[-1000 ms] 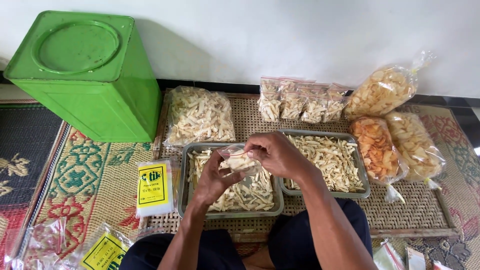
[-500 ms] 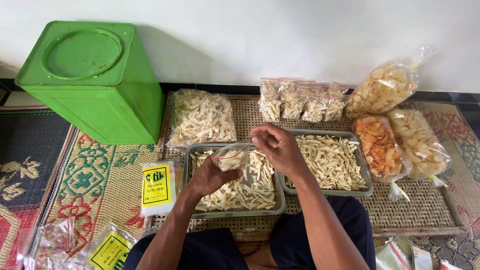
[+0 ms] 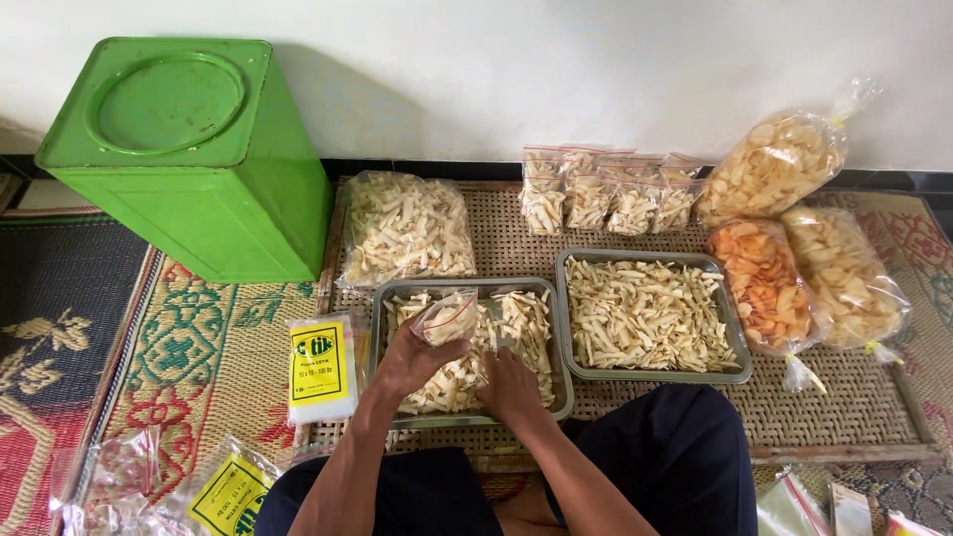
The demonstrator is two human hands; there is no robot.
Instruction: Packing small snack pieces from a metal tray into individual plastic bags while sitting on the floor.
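A large green metal tin (image 3: pixel 189 154) stands at the left, by the wall, on a patterned woven mat (image 3: pixel 179 347). Beside it lies a big clear bag of pale snack sticks (image 3: pixel 407 228), and at the right are three large bags of round chips (image 3: pixel 794 238). Behind the trays stands a row of small filled bags (image 3: pixel 611 194).

Two metal trays lie in front of the person. The right tray (image 3: pixel 740 372) is full of sticks and nobody touches it. The left tray (image 3: pixel 382 293) is the one in use.

The left hand (image 3: pixel 412 357) is closed around a small zip bag (image 3: pixel 447 316); it holds the bag upright above the left tray, mouth open, only partly filled. The right hand (image 3: pixel 511 382) is down in the sticks of the same tray, fingers bent; I cannot tell if it has already some sticks inside.

I judge this is the filling step: one bag gets its portion. The next move asks for a modest pinch of sticks, carried to the narrow mouth without spilling. A pack of empty bags with a yellow label (image 3: pixel 320 367) waits just beside the left tray.
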